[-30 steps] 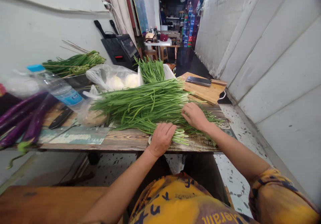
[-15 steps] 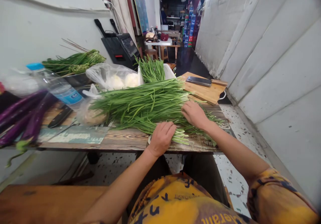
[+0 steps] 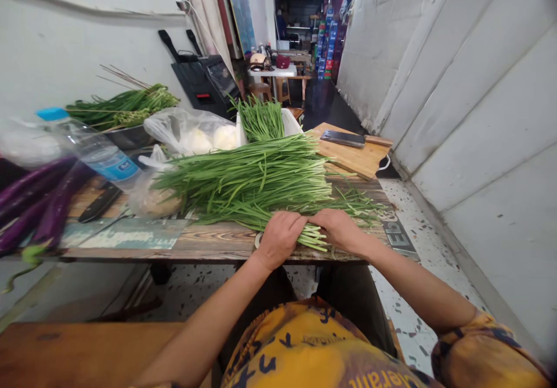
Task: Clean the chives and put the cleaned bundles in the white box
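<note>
The left hand [image 3: 282, 237] lies at the near edge of the bench [image 3: 217, 242], its fingers closed over a small bunch [image 3: 314, 239] of green stalks, whose pale cut ends stick out to the right. The right hand [image 3: 342, 229] is just beside those ends, its fingertips meeting the left ones; whether its fingers pinch a stalk I cannot tell. Directly beyond the hands, a large heap of greens [image 3: 256, 170] lies across the middle of the bench, leaves to the left, pale ends to the right. At the far right, a dark blade [image 3: 343, 138] rests on a wooden board [image 3: 348, 160]. On the left lie purple eggplants [image 3: 54, 217], a black-handled knife [image 3: 101, 203] and a tilted clear bottle [image 3: 102, 159]
</note>
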Demonstrator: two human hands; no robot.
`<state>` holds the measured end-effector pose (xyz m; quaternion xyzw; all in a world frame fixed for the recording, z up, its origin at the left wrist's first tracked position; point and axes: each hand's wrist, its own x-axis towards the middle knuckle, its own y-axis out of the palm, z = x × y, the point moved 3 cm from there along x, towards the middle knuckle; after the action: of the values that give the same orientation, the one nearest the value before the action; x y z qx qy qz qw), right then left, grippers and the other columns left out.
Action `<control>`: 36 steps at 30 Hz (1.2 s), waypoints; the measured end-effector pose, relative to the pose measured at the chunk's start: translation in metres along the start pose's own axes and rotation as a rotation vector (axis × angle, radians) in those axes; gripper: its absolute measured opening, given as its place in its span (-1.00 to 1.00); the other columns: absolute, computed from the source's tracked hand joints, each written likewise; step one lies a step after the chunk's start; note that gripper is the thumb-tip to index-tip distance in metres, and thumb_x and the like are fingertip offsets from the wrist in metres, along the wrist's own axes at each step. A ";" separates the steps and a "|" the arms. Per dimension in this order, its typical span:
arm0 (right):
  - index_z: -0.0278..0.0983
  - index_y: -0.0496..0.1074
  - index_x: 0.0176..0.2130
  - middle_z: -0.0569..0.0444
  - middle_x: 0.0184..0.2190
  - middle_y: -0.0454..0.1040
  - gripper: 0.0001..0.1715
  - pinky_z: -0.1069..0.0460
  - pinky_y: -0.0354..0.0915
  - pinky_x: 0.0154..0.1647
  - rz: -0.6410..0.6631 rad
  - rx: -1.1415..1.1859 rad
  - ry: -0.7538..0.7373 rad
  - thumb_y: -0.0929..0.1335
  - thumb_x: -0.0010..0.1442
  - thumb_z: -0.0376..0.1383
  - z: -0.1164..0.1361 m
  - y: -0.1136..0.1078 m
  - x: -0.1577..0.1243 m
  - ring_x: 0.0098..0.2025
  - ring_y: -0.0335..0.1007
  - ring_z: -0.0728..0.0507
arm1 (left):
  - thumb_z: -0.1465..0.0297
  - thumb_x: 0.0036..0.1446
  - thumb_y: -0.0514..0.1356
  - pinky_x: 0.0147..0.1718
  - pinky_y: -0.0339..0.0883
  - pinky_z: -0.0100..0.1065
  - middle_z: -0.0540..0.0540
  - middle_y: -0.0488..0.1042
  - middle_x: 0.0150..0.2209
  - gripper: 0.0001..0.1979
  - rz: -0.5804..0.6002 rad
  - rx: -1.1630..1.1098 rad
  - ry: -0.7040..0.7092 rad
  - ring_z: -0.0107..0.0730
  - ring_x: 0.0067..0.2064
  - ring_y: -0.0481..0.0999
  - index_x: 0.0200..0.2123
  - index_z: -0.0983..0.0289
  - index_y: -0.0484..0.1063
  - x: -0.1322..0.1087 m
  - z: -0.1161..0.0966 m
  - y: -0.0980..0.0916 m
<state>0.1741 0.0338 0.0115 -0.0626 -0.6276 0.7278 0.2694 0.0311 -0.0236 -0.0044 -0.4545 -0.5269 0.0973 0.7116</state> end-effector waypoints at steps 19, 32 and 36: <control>-0.32 0.41 -0.44 0.04 -0.48 0.38 -0.53 0.10 0.09 -0.39 -0.058 0.207 0.083 0.18 0.28 -0.07 0.003 -0.018 0.006 -0.41 0.23 -0.03 | 0.53 0.21 -0.07 -0.28 0.21 -0.24 0.21 0.46 -0.27 -0.76 -0.068 0.053 0.073 -0.30 -0.29 0.38 -0.13 0.33 0.33 -0.004 -0.005 -0.011; -0.30 0.47 -0.30 0.02 -0.39 0.38 -0.80 0.06 0.12 -0.30 -0.233 -0.037 0.210 0.30 0.19 -0.24 -0.070 -0.022 0.016 -0.29 0.25 -0.10 | 0.55 0.18 -0.09 -0.27 0.20 -0.24 0.22 0.43 -0.25 -0.73 -0.052 0.062 0.020 -0.28 -0.27 0.36 -0.11 0.35 0.32 -0.005 -0.002 -0.006; -0.30 0.47 -0.30 -0.03 -0.35 0.36 -0.80 0.03 0.10 -0.29 -0.146 -0.268 0.156 0.27 0.22 -0.28 -0.064 -0.005 0.040 -0.23 0.20 -0.14 | 0.55 0.19 -0.10 -0.27 0.20 -0.24 0.21 0.42 -0.26 -0.72 -0.045 0.068 -0.008 -0.28 -0.27 0.35 -0.10 0.34 0.32 -0.006 -0.001 -0.004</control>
<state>0.1689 0.1095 0.0127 -0.1087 -0.6990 0.6090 0.3588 0.0285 -0.0299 -0.0053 -0.4177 -0.5361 0.1008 0.7266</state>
